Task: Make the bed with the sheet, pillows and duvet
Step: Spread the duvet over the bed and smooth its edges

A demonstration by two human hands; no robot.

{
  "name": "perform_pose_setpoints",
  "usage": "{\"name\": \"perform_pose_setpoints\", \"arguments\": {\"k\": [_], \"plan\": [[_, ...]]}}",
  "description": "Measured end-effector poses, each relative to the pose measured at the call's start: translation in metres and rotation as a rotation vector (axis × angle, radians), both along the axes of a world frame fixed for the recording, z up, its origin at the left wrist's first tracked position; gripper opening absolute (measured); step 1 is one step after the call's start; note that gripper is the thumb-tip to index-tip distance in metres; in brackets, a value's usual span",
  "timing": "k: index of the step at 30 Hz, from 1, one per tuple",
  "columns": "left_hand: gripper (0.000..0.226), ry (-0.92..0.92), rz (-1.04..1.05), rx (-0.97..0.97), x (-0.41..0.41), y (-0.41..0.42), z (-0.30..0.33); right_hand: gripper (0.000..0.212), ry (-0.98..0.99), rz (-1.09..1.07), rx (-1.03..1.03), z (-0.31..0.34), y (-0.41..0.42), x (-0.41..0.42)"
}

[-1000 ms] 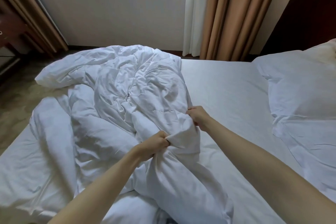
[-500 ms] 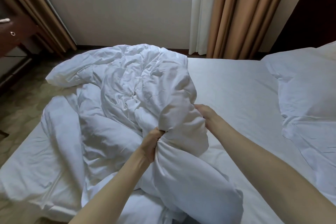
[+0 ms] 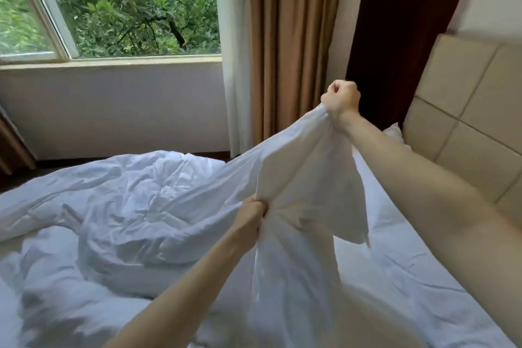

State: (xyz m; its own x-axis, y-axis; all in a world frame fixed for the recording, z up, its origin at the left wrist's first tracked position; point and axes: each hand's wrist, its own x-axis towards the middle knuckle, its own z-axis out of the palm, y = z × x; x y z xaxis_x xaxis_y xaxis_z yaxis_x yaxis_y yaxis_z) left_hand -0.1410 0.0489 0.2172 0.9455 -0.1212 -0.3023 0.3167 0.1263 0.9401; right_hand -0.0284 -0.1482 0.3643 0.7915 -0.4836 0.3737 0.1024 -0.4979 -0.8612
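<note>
Crumpled white fabric duvet heaped across the left of the white-sheeted mattress. Left hand, fingers clenched on a duvet fold, low at centre. Right hand, fist gripping the duvet's edge, raised high before the beige padded headboard.

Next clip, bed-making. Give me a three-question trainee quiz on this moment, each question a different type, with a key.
1. True or false: both hands grip the duvet.
2. Which hand is raised higher? A) left hand B) right hand C) both level
3. Fill in: most of the duvet lies bunched on the side of the bed nearer the ____.

Key:
1. True. Each hand holds a bunch of the white fabric.
2. B. The right hand lifts its part toward the headboard; the left hand holds lower down.
3. Window.
</note>
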Motion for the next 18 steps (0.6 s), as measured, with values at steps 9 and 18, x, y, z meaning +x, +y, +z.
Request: {"name": "perform_pose_setpoints", "arguments": {"k": [9, 18], "plan": [[0.033, -0.057, -0.099, 0.081, 0.015, -0.107, 0.033, 0.03, 0.001, -0.26, -0.084, 0.03, -0.14, -0.031], [0.023, 0.176, -0.233, 0.529, 0.007, -0.084, -0.124, 0.021, 1.062, 0.304, -0.332, -0.145, -0.185, -0.094]]}}
